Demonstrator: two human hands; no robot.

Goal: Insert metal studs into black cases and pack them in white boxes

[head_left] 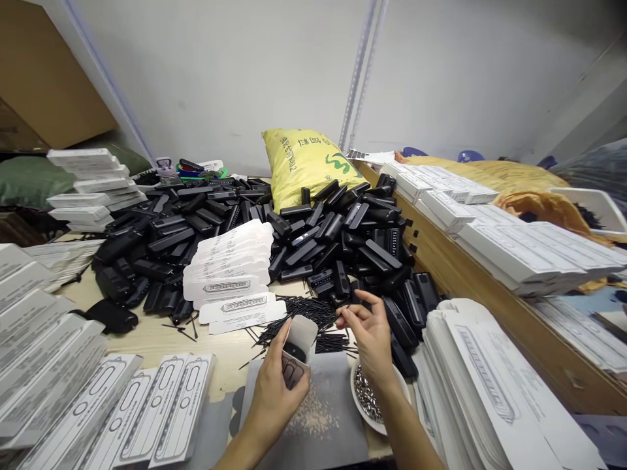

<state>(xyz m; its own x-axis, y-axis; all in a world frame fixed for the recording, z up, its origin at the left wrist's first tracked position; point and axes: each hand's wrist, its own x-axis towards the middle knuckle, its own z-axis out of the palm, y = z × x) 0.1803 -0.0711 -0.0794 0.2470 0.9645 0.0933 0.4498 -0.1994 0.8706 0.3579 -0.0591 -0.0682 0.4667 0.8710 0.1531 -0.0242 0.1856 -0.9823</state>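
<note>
My left hand (281,385) is closed around a small white carton (300,336), holding it upright with its top flap raised. Inside the carton's mouth shows the end of a black object (294,351). My right hand (368,329) reaches over a pile of thin black sticks (313,313), thumb and forefinger curled together at its right edge. What sits between those fingertips is too small to make out. Below my right wrist stands a white bowl (360,418) of small shiny metal pieces (366,395). Under both hands lies a grey mat (337,444) scattered with small beige bits (313,414).
A large heap of black plastic devices (323,228) covers the back, with a yellow sack (306,166) behind. Flattened cartons (230,261) lie in front of the heap; more (490,365) stand at right. Finished-looking white boxes (171,408) fill the left. A wooden ledge (470,287) runs along the right.
</note>
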